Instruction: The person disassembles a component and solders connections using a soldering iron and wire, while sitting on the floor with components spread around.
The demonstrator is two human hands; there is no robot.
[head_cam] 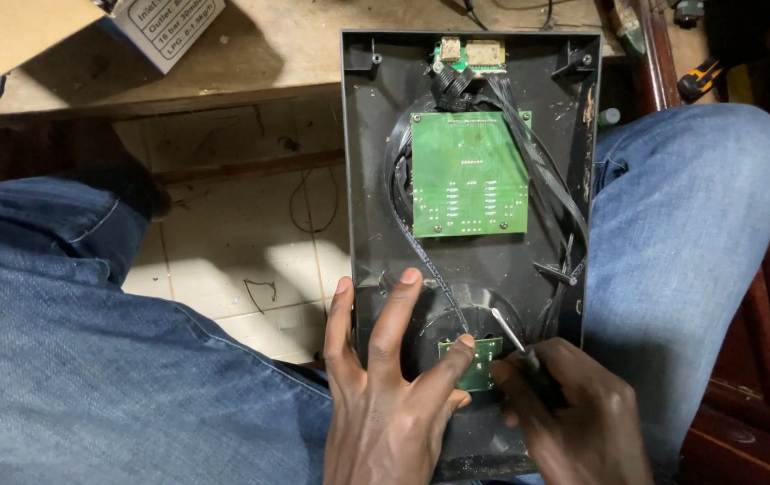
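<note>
An opened black plastic housing (556, 135) rests across my lap, its inside facing up. A large green circuit board (469, 173) sits in its upper half, with black ribbon cables (421, 251) looping around it. My left hand (389, 395) lies flat on the housing's lower part, thumb pressing a small green circuit board (482, 366). My right hand (574, 413) grips a screwdriver (508, 329) whose metal shaft points up and left, just above the small board. A small connector board (473, 54) sits at the housing's top edge.
A wooden bench (268, 45) runs along the top, with a cardboard box (8, 31) and a white labelled box (169, 27) on it. A tiled floor (241, 260) with a loose wire shows between my knees. Dark wooden furniture (762, 377) stands at the right.
</note>
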